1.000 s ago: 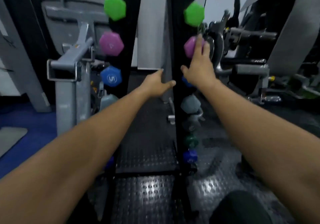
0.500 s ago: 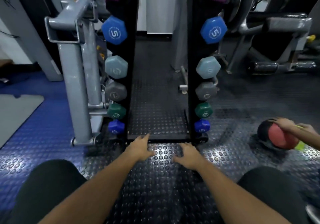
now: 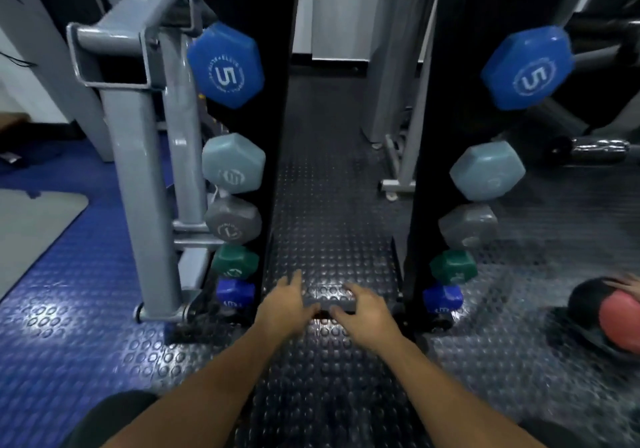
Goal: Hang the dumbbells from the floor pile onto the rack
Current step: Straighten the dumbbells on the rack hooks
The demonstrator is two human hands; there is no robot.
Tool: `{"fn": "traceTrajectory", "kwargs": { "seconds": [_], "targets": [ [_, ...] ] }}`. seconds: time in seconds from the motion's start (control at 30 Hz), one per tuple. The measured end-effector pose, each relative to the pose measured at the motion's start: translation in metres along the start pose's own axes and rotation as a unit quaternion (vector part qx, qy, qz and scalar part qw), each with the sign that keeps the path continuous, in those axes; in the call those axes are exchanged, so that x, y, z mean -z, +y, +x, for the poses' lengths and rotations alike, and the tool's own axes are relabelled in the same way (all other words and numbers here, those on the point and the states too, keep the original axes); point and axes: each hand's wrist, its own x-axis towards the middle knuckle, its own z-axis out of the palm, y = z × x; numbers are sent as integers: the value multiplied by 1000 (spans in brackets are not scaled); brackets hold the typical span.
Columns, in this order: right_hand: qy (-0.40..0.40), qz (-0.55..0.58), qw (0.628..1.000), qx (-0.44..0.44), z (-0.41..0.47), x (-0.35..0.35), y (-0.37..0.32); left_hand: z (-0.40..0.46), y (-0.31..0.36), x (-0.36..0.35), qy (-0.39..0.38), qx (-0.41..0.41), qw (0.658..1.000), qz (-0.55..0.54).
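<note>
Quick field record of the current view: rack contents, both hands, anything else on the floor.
rack: black uprights, dumbbells hung on both sides
visible order, top down: blue 5, light blue, grey, green, dark blue
left hand: open, at the rack's base bar
right hand: open, at the same bar
floor, right: red-black ball
floor pile: not in view

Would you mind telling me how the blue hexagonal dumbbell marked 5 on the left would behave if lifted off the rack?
The blue hexagonal dumbbell marked 5 is probably heavy for its size. Flat hex faces should resist rolling; its smooth coating may be slippery.
</note>
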Motion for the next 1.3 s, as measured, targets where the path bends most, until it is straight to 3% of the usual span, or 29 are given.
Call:
{"fn": "traceTrajectory", "kwargs": {
  "seconds": [0.2,0.77,0.87,1.1,1.3],
  "targets": [
    [16,37,999,-25,1,36,-37,-7,32,57,-4,-2,999,-32],
    [24,-45,999,9,-109,320,-283,-148,204,359,49,-82,994,-47],
    [37,-61,997,39,-125,358,-311,-169,230,408,44,-90,995,-10],
    [62,-70,991,100,-150,434,-357,-214,261,488,82,-166,982,-37],
    [87,-64,984,142,-171,482,-388,-240,301,547,95,-140,986,13]
  ]
}}
